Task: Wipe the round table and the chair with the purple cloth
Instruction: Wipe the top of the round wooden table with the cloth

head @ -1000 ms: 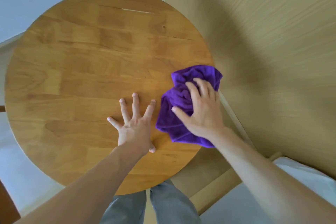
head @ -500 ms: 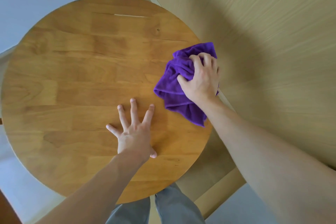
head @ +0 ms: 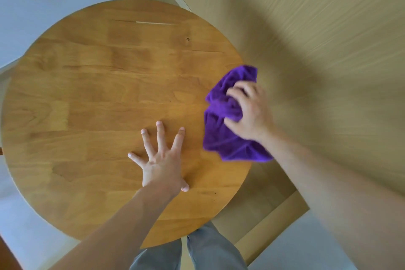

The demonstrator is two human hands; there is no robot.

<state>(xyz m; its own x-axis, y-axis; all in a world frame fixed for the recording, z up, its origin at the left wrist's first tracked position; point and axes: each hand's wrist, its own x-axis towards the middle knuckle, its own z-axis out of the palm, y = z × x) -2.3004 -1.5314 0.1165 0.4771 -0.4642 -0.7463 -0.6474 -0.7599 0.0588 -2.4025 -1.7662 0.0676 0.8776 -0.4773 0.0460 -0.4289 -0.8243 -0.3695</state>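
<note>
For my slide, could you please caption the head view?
Right hand wipes round wooden table with purple cloth; left hand braces.

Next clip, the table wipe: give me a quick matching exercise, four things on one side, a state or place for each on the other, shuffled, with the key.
Things
1. left hand
2. right hand
3. purple cloth
4. round table

States or places
A. bunched up at the table's right edge, partly past the rim
B. bare wood top, bearing hand and cloth
C. flat on the wood, fingers spread
D. fingers curled into the fabric

Pairs: 1-C, 2-D, 3-A, 4-B
</note>
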